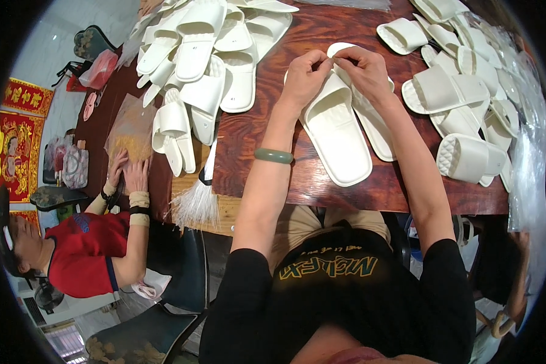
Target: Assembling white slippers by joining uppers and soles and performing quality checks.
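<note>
A pair of white slippers lies on the table in front of me, the left slipper (pixel 341 148) overlapping the right slipper (pixel 370 118). Above their far ends, my left hand (pixel 309 74) and my right hand (pixel 365 68) meet with fingertips pinched close together. Whatever sits between those fingertips is too small to make out. A green bangle (pixel 273 156) circles my left wrist. To the left, a heap of white slippers (pixel 200 36) is piled up. Another heap of white slippers (pixel 446 91) spreads on the right.
A bundle of thin clear strands (pixel 195 203) hangs over the near edge of the wooden table (pixel 249 145). Clear plastic film (pixel 528 151) drapes at the right edge. At left, another person in red (pixel 85 252) rests both hands by a plastic bag (pixel 133 124). Dark chairs (pixel 142 333) stand below.
</note>
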Demonstrator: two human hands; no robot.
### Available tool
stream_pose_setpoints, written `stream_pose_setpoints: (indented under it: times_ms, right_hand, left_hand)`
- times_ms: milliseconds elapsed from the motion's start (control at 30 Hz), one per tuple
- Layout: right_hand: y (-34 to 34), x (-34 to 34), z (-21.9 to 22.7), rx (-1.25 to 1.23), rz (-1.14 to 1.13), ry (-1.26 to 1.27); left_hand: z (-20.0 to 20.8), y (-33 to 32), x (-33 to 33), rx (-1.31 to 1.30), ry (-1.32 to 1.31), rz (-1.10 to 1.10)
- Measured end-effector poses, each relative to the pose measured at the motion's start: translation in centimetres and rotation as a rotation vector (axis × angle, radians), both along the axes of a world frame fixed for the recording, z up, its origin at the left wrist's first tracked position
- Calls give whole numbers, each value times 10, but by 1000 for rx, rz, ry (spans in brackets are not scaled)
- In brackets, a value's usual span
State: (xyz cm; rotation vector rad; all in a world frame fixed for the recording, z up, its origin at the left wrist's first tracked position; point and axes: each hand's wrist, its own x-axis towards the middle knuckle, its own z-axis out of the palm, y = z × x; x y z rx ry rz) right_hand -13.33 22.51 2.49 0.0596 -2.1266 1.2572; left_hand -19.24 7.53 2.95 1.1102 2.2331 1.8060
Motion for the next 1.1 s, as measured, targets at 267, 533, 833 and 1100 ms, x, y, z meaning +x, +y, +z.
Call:
stream_pose_setpoints:
  times_ms: [267, 533, 833, 1100]
  right_hand:
    - [-3, 2, 12, -58, 81, -78]
    - [-9, 2, 10, -36, 23, -13]
    - [-8, 3, 8, 26, 36, -32]
    - [-11, 1, 5, -4, 13, 8]
  left_hand:
    - [-1, -2, 1, 198, -305, -24]
    - [-5, -3, -5, 238, -300, -100]
    - [-2, -3, -2, 210, -241, -25]
    - [-1, -3, 0, 207, -213, -31]
